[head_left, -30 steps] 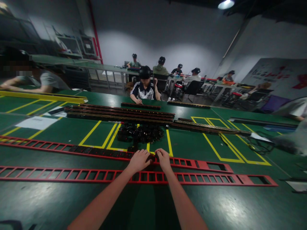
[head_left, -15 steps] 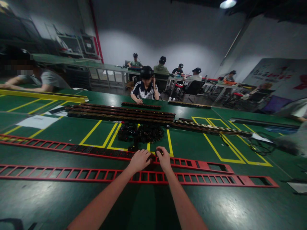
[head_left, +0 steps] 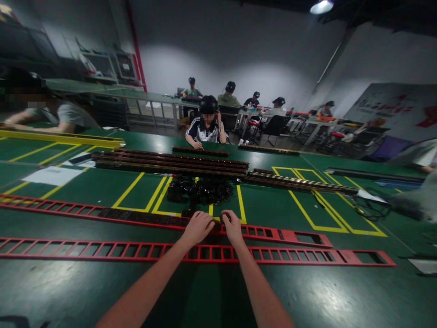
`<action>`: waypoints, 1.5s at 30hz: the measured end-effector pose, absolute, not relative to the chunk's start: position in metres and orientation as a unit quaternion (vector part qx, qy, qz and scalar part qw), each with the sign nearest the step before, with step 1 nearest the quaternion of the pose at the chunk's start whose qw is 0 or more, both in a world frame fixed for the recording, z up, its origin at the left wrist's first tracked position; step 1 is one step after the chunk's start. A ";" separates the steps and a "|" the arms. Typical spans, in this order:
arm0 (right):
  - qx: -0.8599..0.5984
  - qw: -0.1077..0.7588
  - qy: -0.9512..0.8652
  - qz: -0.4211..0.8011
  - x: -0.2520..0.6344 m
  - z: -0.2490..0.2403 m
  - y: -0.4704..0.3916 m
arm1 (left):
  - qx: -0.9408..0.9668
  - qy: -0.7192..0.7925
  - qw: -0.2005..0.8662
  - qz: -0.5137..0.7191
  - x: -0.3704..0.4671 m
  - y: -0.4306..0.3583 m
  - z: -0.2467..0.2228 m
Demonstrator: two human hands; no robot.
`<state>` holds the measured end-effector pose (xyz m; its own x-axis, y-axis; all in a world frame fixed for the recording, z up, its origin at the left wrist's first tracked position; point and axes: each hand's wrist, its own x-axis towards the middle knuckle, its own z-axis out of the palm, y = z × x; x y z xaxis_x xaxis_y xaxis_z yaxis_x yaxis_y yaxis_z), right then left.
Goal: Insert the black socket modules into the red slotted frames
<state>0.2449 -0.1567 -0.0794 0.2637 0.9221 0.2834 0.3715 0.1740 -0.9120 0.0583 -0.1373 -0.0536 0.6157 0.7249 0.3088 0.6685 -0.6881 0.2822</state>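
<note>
The far red slotted frame [head_left: 288, 236] runs across the green table, with black square pieces [head_left: 136, 217] in several of its slots. On this frame, near its middle, lies my left hand [head_left: 200, 226], fingers bent together; what is beneath them is hidden. Just to its right, my right hand [head_left: 231, 224] pinches a small black piece [head_left: 225, 217] between thumb and fingers, over the same frame. A heap of black parts [head_left: 211, 190] sits beyond both hands. Nearer to me, a second red slotted frame [head_left: 372, 258] passes under my forearms; its slots hold no black pieces.
Long dark strips [head_left: 170, 161] lie stacked behind the heap. White paper [head_left: 53, 175] and a yellow rail [head_left: 64, 138] are at the left. A person [head_left: 206, 125] sits across the table, another at the left. Cables [head_left: 370, 210] lie at the right.
My left hand's fingers have shifted very slightly up over the far frame. My right hand keeps its pinch in nearly the same place. The view has moved slightly.
</note>
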 end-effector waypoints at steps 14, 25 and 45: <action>-0.561 0.542 -0.574 0.248 0.248 -0.087 -0.155 | 0.768 0.605 0.013 0.210 0.009 -0.082 -0.064; -0.570 0.511 -0.567 0.305 0.239 -0.093 -0.154 | 0.800 0.562 0.091 0.189 0.008 -0.079 -0.070; -0.569 0.429 -0.657 0.246 0.239 -0.082 -0.163 | 0.840 0.334 0.247 0.351 0.062 -0.127 -0.074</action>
